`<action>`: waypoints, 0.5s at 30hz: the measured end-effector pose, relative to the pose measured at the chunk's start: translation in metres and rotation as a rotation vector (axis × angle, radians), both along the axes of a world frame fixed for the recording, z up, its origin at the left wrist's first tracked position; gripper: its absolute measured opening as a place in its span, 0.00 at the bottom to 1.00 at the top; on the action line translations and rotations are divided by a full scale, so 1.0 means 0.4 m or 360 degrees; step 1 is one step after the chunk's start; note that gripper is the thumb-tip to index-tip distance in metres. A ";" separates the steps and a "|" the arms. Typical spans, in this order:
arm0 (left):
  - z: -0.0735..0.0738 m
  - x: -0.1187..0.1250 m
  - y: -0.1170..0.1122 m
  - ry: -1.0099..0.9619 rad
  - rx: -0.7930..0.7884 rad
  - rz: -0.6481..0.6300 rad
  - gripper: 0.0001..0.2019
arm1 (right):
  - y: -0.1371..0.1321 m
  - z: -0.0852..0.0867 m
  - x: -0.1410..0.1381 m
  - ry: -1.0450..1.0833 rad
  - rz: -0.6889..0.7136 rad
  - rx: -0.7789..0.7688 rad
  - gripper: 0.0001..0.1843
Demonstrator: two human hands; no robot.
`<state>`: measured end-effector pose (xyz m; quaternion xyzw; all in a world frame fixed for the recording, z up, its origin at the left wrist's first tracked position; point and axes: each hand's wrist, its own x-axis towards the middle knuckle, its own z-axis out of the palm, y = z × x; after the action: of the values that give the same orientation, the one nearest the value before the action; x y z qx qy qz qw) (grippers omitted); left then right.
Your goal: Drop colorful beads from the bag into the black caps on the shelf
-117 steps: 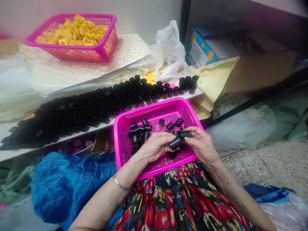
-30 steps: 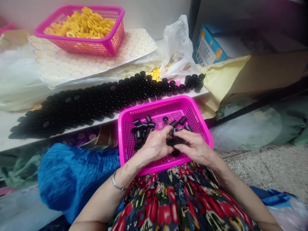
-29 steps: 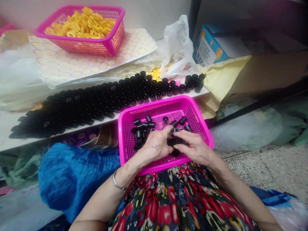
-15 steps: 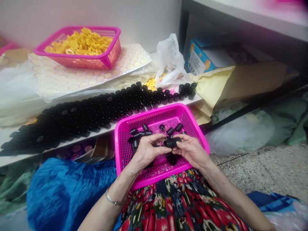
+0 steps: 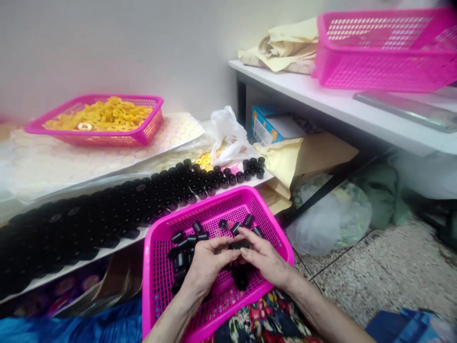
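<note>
Over the pink plastic basket on my lap, my left hand and my right hand meet, fingertips nearly touching. Both are closed on a black cylindrical piece lying crosswise between them. The fingers cover much of it, so I cannot tell whether it is one piece or two. Beneath my hands, loose black cylinders lie in the basket at various angles, mostly on the left side. One cylinder stands upright on the mesh floor near the far wall.
Rows of upright black cylinders cover the low shelf ahead. Behind them stands a basket of yellow rings. A white plastic bag and a blue box are farther right. A white table carries another pink basket.
My view has swung up and to the right, bringing the table and its pink basket into sight. My hands have drawn closer together around the black piece.
</note>
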<state>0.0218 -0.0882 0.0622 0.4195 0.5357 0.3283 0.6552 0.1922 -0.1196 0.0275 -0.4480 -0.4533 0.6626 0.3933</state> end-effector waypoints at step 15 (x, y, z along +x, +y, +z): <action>0.024 -0.003 0.082 -0.0571 -0.0578 0.0387 0.17 | 0.229 0.001 0.133 -0.0537 -0.0762 0.0705 0.14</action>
<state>0.0206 -0.0555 0.0719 0.1632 0.5075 0.3722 0.7598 0.2454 -0.0279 0.0279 -0.5484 -0.5266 0.3543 0.5444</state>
